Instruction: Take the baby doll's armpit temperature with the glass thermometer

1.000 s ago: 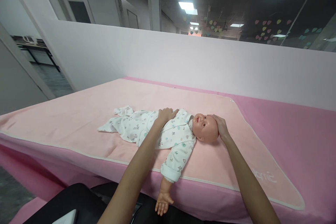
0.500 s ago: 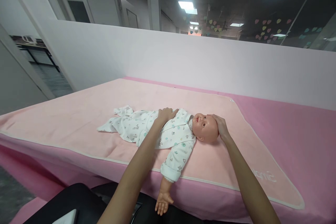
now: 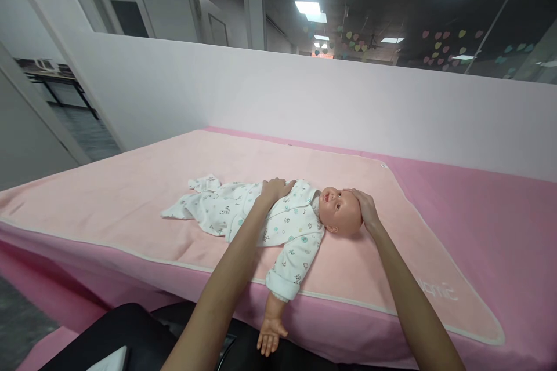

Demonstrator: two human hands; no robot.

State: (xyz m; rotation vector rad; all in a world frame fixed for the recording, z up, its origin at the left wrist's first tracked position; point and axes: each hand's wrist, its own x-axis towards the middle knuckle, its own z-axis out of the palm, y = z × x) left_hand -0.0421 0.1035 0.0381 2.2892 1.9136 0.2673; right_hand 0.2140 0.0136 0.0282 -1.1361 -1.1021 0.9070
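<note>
A baby doll [image 3: 300, 217] lies on its back on a peach mat [image 3: 143, 185], its head to the right and its legs to the left. It wears a white printed outfit with rolled cuffs. My left hand [image 3: 276, 189] rests flat on the doll's belly, fingers stretched toward its far side. Against the crown of the doll's bald head [image 3: 342, 213], my right hand [image 3: 365, 208] lies with its palm cupped and fingers extended. One doll arm [image 3: 272, 327] hangs over the near edge of the bed; the other is hidden.
Pink cloth [image 3: 478, 208] covers the bed beneath the mat. A white half wall [image 3: 304, 93] with glass above runs behind it. Below the near edge are black-clad legs [image 3: 117, 336] and a white flat object [image 3: 108, 359]. A doorway opens at the left.
</note>
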